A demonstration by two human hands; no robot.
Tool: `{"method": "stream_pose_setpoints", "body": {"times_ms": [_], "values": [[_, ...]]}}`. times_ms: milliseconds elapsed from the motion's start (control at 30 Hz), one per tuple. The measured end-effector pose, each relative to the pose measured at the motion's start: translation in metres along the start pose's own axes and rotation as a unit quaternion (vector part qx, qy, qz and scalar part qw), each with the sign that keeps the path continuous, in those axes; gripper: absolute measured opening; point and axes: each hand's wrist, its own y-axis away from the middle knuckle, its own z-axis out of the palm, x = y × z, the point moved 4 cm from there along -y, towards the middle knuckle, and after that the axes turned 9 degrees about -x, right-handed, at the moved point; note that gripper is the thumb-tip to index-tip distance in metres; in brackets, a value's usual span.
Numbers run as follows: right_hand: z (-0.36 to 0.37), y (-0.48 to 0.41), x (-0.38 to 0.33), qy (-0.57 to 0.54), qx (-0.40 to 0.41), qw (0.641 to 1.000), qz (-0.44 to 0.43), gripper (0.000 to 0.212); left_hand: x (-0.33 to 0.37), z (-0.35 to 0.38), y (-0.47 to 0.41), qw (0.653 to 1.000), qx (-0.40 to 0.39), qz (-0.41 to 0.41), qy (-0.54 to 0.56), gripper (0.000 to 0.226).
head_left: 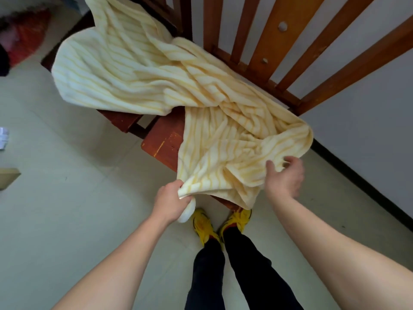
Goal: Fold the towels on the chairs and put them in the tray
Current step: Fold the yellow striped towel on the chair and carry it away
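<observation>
A striped towel (pixel 138 70) lies rumpled across the seats of two wooden chairs (pixel 164 142), and its near edge hangs off the front. The left hand (pixel 169 203) grips one corner. The right hand (pixel 285 179), blurred, pinches a fold at the near edge. Yellow shoes (pixel 203 224) stand on the floor (pixel 67 209) just under that edge. A red bag (pixel 26 34) sits far left and a wall (pixel 368 130) rises to the right.

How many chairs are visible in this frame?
2. The left chair is mostly under the striped towel; the right chair, slat-backed, stands beside it, also partly covered. More may lie out of frame.
</observation>
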Motion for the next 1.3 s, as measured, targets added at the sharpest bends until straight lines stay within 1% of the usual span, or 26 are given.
{"method": "stream_pose_setpoints", "body": {"times_ms": [33, 67, 100, 133, 167, 200, 233, 267, 300, 367, 467, 533, 600, 700, 800, 867, 967, 1033, 1067, 1167, 1300], "values": [[0.009, 0.013, -0.008, 0.061, -0.041, 0.991, -0.114, 0.036, 0.0, -0.004, 0.003, 1.0, 0.016, 0.005, 0.001, 0.014], [0.024, 0.026, -0.013, 0.111, -0.111, 0.967, -0.201, 0.036, -0.001, -0.008, 0.005, 0.999, 0.031, 0.01, 0.004, 0.017], [0.043, 0.034, -0.01, 0.182, -0.183, 0.934, -0.249, 0.042, -0.003, -0.01, 0.007, 0.999, 0.042, 0.015, 0.011, 0.02], [0.059, 0.037, -0.005, 0.269, -0.237, 0.892, -0.276, 0.05, -0.005, -0.012, 0.007, 0.998, 0.053, 0.022, 0.018, 0.021], [0.073, 0.034, 0.003, 0.345, -0.263, 0.855, -0.286, 0.054, -0.01, -0.013, 0.009, 0.997, 0.063, 0.028, 0.026, 0.022], [0.079, 0.026, 0.006, 0.394, -0.264, 0.835, -0.279, 0.048, -0.014, -0.014, 0.01, 0.996, 0.076, 0.031, 0.03, 0.022], [0.082, 0.02, 0.009, 0.411, -0.25, 0.836, -0.262, 0.036, -0.02, -0.017, 0.011, 0.995, 0.09, 0.033, 0.032, 0.021], [0.08, 0.012, 0.009, 0.396, -0.234, 0.857, -0.231, 0.027, -0.024, -0.02, 0.013, 0.993, 0.105, 0.035, 0.028, 0.021], [0.076, 0.007, 0.009, 0.372, -0.217, 0.88, -0.201, 0.025, -0.031, -0.023, 0.015, 0.992, 0.117, 0.033, 0.022, 0.02], [0.059, 0.0, 0.006, 0.341, -0.178, 0.91, -0.157, 0.029, -0.041, -0.028, 0.02, 0.991, 0.13, 0.022, 0.014, 0.02], [0.019, -0.007, -0.007, 0.323, -0.138, 0.926, -0.139, 0.035, -0.047, -0.034, 0.036, 0.99, 0.143, 0.005, 0.007, 0.022], [-0.013, -0.012, -0.016, 0.294, -0.118, 0.939, -0.132, 0.035, -0.038, -0.037, 0.051, 0.99, 0.138, -0.007, -0.001, 0.018], [-0.046, -0.013, -0.028, 0.259, -0.098, 0.95, -0.146, 0.035, -0.022, -0.04, 0.069, 0.992, 0.129, -0.011, -0.006, 0.014], [-0.092, -0.006, -0.051, 0.233, -0.086, 0.949, -0.193, 0.028, 0.009, -0.044, 0.101, 0.994, 0.111, -0.015, -0.014, 0.011], [-0.135, 0.007, -0.074, 0.235, -0.092, 0.939, -0.235, 0.018, 0.043, -0.041, 0.137, 0.993, 0.102, -0.031, -0.046, 0.018], [-0.156, 0.012, -0.084, 0.222, -0.097, 0.934, -0.264, 0.018, 0.061, -0.036, 0.158, 0.992, 0.098, -0.045, -0.064, 0.019], [-0.194, 0.017, -0.094, 0.204, -0.112, 0.92, -0.315, 0.02, 0.085, -0.018, 0.195, 0.991, 0.112, -0.054, -0.056, 0.004], [-0.222, 0.015, -0.099, 0.194, -0.126, 0.909, -0.346, 0.022, 0.102, 0.0, 0.224, 0.988, 0.135, -0.066, -0.033, 0.026], [-0.237, 0.014, -0.102, 0.191, -0.127, 0.905, -0.36, 0.023, 0.111, 0.01, 0.237, 0.986, 0.149, -0.071, -0.024, 0.032], [-0.282, 0.009, -0.11, 0.176, -0.123, 0.901, -0.377, 0.028, 0.135, 0.041, 0.276, 0.98, 0.179, -0.081, -0.002, 0.037], [-0.339, 0.004, -0.13, 0.179, -0.1, 0.903, -0.377, 0.031, 0.157, 0.081, 0.318, 0.98, 0.179, -0.09, 0.019, 0.038]]}}
